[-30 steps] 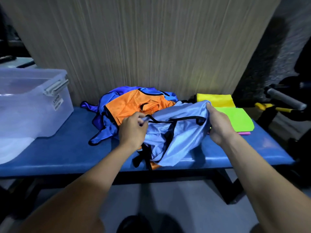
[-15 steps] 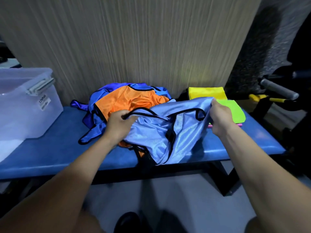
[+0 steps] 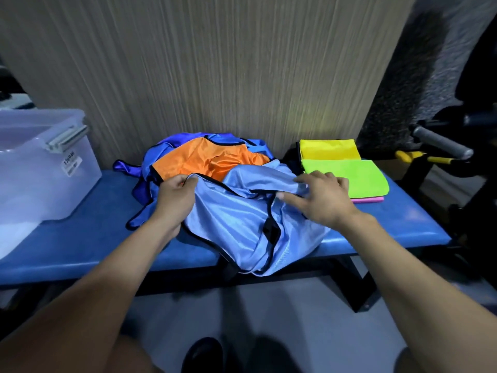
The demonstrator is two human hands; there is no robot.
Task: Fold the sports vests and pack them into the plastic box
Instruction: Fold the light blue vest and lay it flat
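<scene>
left hand: fingers curled round the black-trimmed edge of the light blue vest, gripping it at the vest's upper left corner.
right hand: spread flat, fingers straight, lying on the upper right part of the light blue vest – it presses the cloth and grips nothing.
light blue vest: crumpled, on the front half of the table, its lower part hanging over the front edge; black trim runs along its edges and down its middle.
orange vest: just behind the light blue vest, partly under it, on top of the pile.
dark blue vests: a loose heap under and behind the orange one, one strap trailing to the left on the table.
plastic box: clear, at the left end of the table, well apart from the pile; a grey latch at its top corner and a white label on its side. what it holds cannot be told.
folded stack: at the right end of the table – a yellow vest at the back, a lime green vest in front of it, a pink vest edge showing beneath the green.
backdrop: a ribbed beige wall panel behind the table.
</scene>
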